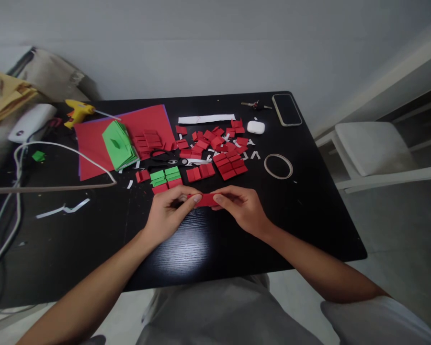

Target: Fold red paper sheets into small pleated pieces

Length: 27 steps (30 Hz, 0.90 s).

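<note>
A small red paper strip [206,200] is stretched between my two hands, just above the black table. My left hand [170,206] pinches its left end with thumb and fingers. At the right end, my right hand [240,206] grips it the same way. Right beyond my hands lie folded red paper pieces [230,165], some arranged in a block. Green folded pieces [165,176] sit with red ones past my left hand. Behind these are black-handled scissors [194,162] and a loose heap of red folded pieces [210,139].
Red sheets [93,153] lie at the left under a green paper stack [119,146]. A yellow glue gun [79,111] and white cables [19,191] are farther left. Phone [286,109], white earbud case [255,127], keys [256,104] and a tape ring [278,166] are at right. White chair [369,148] stands beyond.
</note>
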{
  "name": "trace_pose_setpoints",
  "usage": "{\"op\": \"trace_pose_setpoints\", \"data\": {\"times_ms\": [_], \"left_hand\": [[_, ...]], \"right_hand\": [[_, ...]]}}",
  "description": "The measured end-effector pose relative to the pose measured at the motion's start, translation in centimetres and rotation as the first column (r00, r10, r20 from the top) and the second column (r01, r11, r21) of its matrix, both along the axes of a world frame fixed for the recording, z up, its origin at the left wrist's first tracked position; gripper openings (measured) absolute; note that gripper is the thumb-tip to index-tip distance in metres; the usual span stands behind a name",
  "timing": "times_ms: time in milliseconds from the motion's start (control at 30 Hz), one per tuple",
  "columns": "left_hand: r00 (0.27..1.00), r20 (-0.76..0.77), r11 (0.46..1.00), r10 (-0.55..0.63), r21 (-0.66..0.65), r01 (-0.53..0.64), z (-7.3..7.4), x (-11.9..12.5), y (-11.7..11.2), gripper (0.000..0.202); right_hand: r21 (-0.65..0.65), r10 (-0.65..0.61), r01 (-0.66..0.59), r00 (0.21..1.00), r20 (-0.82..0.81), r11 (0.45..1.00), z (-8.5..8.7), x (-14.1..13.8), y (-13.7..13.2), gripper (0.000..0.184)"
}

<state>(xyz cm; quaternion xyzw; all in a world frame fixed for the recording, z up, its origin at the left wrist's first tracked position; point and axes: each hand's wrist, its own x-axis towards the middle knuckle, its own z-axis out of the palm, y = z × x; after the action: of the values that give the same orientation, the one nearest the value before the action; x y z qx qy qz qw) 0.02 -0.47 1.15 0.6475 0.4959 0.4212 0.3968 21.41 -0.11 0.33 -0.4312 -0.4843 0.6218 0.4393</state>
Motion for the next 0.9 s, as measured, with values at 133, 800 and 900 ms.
{"op": "trace_pose_setpoints", "data": {"times_ms": [133,800,900], "left_hand": [[0.999,-0.031,0.999,-0.009,0.045,0.011,0.1,0.0,-0.1,0.008],[0.996,0.039,0.994,-0.077,0.081,0.073,-1.1,-0.4,0.5,0.036],[0.982,0.185,0.995,-0.045,-0.083,0.061,-1.4,0.0,0.3,0.037]], "right_hand": [[0.03,-0.004,0.003,0.999,0.048,1.0,0.2,0.0,-0.1,0.025],[-0.151,0.196,-0.212,0.974,-0.115,0.965,-0.8,0.2,0.7,0.034],[-0.097,0.147,-0.156,0.985,-0.094,0.983,-0.9,0.0,0.4,0.039]]}}
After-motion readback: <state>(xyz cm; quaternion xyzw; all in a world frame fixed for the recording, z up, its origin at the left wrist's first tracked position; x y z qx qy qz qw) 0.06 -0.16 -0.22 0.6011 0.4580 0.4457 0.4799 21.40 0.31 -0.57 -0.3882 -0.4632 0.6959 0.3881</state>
